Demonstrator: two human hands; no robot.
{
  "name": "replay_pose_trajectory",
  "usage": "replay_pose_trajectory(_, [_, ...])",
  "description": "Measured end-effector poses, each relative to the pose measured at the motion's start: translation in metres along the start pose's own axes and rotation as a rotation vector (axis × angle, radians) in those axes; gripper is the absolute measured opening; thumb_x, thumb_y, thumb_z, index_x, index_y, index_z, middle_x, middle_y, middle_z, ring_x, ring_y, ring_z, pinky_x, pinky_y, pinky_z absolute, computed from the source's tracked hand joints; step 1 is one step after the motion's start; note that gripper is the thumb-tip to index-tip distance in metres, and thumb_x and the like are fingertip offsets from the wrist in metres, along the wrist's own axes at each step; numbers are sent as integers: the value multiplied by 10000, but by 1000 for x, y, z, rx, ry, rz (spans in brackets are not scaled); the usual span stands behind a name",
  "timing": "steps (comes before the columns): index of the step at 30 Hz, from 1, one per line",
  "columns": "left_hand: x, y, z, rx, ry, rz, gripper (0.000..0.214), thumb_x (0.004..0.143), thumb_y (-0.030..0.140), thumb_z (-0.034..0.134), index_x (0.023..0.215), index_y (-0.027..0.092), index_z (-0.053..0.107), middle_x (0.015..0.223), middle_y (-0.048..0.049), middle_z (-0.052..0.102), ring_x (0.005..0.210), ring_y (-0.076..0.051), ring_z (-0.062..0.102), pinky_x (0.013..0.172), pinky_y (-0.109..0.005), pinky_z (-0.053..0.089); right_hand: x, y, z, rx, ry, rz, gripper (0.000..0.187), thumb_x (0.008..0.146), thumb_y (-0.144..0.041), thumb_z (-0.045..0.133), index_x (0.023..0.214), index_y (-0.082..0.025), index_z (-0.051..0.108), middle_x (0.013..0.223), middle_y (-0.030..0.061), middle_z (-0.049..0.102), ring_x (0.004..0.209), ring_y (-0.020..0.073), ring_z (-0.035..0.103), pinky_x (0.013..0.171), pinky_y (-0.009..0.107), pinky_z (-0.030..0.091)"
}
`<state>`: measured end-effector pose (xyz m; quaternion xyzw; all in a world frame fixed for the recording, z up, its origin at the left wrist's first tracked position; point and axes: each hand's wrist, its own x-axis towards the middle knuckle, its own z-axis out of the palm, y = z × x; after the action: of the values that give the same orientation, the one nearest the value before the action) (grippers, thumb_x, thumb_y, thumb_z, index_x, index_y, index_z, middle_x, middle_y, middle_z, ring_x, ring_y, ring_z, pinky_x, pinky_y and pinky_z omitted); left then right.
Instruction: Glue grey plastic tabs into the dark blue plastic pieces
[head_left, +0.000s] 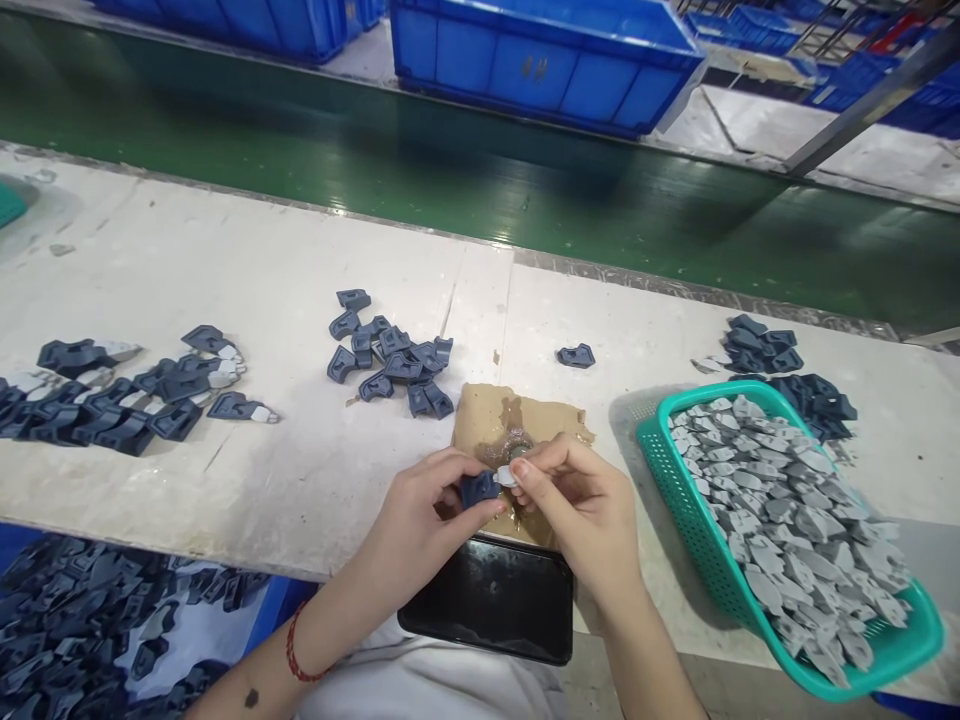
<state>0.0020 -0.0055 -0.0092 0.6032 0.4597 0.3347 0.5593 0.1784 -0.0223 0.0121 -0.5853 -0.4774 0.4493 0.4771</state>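
Observation:
My left hand [441, 508] is closed around a dark blue plastic piece [478, 487]. Pinched between the thumb and fingers of my right hand [576, 500] is a small light grey piece [505, 477], its tip at the right end of the blue piece. Whether the two are joined, I cannot tell. Both hands are over a brown cardboard sheet [480, 415] with a wet, shiny patch on it. Just below them lies a black phone-like slab [487, 600] at the table's near edge.
A green basket [675, 510] of grey pieces stands at right, dark blue pieces [810, 400] behind it. Loose blue pieces [401, 355] lie left of the cardboard; blue-and-grey pieces [135, 400] lie farther left. A blue bin [274, 610] sits lower left. Beyond the green strip [450, 180] are blue crates [540, 65].

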Motion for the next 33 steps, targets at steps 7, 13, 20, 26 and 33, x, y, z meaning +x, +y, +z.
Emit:
replay_pose_trajectory(7, [1, 1, 0, 6, -2, -19, 148, 881, 303, 763, 958, 184, 719, 902, -18, 651, 687, -112, 566, 551, -193, 445, -1, 0, 0, -25, -47, 46, 288, 918, -385, 712, 720, -194, 629, 636, -5, 626, 556, 118, 540, 534, 242, 430])
replay_pose_trajectory(13, [-1, -1, 0, 13, -23, -12, 154, 903, 316, 744, 985, 187, 729, 916, -26, 652, 708, -123, 574, 565, -203, 448, -1, -3, -3, -38, -123, 58, 309, 949, -398, 677, 725, -200, 600, 650, -13, 612, 583, 120, 541, 548, 239, 426])
replay_pose_trajectory(20, [0, 1, -1, 17, -29, 5, 154, 923, 331, 725, 988, 192, 743, 923, -34, 659, 722, -134, 583, 577, -213, 462, 1, -9, 1, -109, -158, 53, 322, 983, -409, 637, 741, -203, 583, 679, -17, 598, 612, 124, 532, 571, 250, 413])
replay_pose_trajectory(26, [0, 3, 0, 17, -31, -3, 154, 929, 335, 718, 973, 189, 743, 925, -39, 668, 723, -138, 600, 572, -214, 477, -1, -7, 3, -82, -143, 73, 336, 987, -433, 633, 745, -206, 584, 686, -13, 609, 625, 132, 556, 589, 253, 430])
replay_pose_trajectory(33, [-1, 5, 1, 17, 62, 173, 118, 902, 239, 750, 1008, 190, 729, 1044, -76, 727, 950, -200, 711, 733, -254, 593, -5, -6, 0, 39, -140, 43, 272, 993, -468, 626, 883, -221, 640, 771, -8, 618, 675, 127, 567, 628, 225, 469])
